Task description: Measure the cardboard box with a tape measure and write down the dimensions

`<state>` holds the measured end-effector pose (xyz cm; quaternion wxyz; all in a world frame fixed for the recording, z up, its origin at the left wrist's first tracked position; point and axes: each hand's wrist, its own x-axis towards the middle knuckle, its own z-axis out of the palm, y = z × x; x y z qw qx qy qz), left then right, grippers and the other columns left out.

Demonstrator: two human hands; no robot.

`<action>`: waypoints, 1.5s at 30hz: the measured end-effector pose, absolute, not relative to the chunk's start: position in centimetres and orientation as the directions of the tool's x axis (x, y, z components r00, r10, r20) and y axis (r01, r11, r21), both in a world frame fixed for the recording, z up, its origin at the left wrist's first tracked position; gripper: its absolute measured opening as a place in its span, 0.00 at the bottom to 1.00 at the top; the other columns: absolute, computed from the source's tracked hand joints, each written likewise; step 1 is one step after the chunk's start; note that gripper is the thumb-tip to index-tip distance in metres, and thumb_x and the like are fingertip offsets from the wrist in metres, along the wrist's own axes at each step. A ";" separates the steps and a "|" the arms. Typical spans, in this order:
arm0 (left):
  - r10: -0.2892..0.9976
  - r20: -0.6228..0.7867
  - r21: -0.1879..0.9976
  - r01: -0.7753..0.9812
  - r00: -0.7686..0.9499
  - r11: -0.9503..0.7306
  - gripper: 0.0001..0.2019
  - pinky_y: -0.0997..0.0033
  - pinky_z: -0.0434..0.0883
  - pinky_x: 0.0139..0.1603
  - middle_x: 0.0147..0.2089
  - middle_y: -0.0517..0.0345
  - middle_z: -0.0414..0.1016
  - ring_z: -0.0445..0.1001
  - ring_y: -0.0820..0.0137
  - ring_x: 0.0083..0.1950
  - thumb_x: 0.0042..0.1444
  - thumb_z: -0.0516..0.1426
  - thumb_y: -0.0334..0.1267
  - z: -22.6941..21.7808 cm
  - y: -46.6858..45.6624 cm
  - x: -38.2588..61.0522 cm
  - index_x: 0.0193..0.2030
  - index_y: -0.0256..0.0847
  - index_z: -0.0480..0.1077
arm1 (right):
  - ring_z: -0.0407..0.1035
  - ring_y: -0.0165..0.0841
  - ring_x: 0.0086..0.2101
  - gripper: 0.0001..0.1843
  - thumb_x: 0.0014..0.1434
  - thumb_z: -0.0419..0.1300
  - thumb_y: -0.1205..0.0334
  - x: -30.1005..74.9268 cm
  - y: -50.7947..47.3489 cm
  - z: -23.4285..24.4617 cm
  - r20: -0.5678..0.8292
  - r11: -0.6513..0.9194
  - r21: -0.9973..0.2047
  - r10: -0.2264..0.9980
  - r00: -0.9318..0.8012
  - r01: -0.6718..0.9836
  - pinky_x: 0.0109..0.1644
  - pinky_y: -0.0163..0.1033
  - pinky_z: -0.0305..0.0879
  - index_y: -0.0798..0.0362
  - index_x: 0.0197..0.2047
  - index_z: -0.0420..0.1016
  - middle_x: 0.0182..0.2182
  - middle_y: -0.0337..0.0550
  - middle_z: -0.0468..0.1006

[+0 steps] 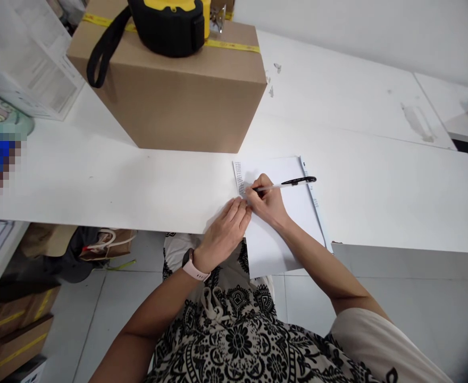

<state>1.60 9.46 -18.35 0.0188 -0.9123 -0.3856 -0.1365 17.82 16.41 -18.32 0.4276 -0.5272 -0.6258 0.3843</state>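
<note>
My right hand (269, 201) is closed around a pen (287, 183) with a clear barrel and a black clip end pointing right. The pen's tip meets a white sheet of paper (284, 247), close to a column of small handwriting along its left edge. Other paper with print peeks out beneath the sheet's right side, and its lower end hangs over the table edge. My left hand (226, 230) lies flat at the sheet's left edge, fingers stretched out beside my right hand and holding nothing. A watch with a pale pink strap (196, 267) is on my left wrist.
Behind the paper stands a cardboard box (186, 106) bearing a yellow and black tape measure (174, 26) with a wrist strap. The white table (377, 197) extends to both sides. Below it at left are bags (114, 244) and more cardboard boxes (14, 324).
</note>
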 end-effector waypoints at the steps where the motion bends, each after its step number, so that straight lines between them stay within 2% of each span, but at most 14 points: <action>1: 0.699 0.265 0.073 0.709 0.664 -0.701 0.25 0.49 0.63 0.76 0.67 0.30 0.70 0.67 0.51 0.71 0.66 0.55 0.30 -18.4 9.5 1.6 0.68 0.18 0.62 | 0.56 0.27 0.22 0.11 0.57 0.62 0.63 17.8 16.4 -18.3 0.133 0.152 -0.933 0.988 -0.082 0.327 0.27 0.36 0.52 0.48 0.28 0.61 0.20 0.30 0.62; 7: 0.707 0.267 0.101 0.711 0.655 -0.696 0.25 0.48 0.64 0.75 0.67 0.30 0.70 0.66 0.52 0.72 0.66 0.55 0.29 -18.5 9.5 1.7 0.68 0.20 0.62 | 0.56 0.27 0.22 0.12 0.56 0.61 0.64 17.8 16.5 -18.2 0.139 0.160 -0.938 0.986 -0.087 0.307 0.27 0.36 0.51 0.47 0.28 0.60 0.20 0.30 0.61; 25: 0.694 0.284 0.087 0.702 0.662 -0.706 0.26 0.48 0.64 0.76 0.67 0.28 0.70 0.67 0.48 0.71 0.65 0.55 0.29 -18.6 9.5 1.7 0.67 0.17 0.62 | 0.54 0.26 0.21 0.11 0.55 0.60 0.65 17.9 16.4 -18.0 0.111 0.118 -0.941 0.993 -0.040 0.318 0.26 0.36 0.49 0.48 0.28 0.60 0.19 0.29 0.60; 35: 0.685 0.310 0.066 0.704 0.659 -0.707 0.25 0.48 0.65 0.75 0.66 0.29 0.71 0.69 0.47 0.70 0.66 0.55 0.30 -18.6 9.5 1.7 0.67 0.17 0.63 | 0.54 0.26 0.22 0.12 0.57 0.60 0.64 17.9 16.4 -18.0 0.151 0.157 -0.923 0.988 -0.045 0.352 0.26 0.36 0.50 0.48 0.28 0.59 0.20 0.29 0.60; 45: 0.693 0.279 0.075 0.704 0.665 -0.706 0.25 0.48 0.64 0.75 0.67 0.29 0.70 0.67 0.49 0.72 0.66 0.54 0.29 -18.6 9.4 1.6 0.68 0.18 0.62 | 0.53 0.26 0.22 0.11 0.55 0.60 0.66 18.0 16.5 -18.0 0.129 0.139 -0.932 0.990 -0.051 0.335 0.26 0.36 0.49 0.48 0.28 0.60 0.20 0.29 0.60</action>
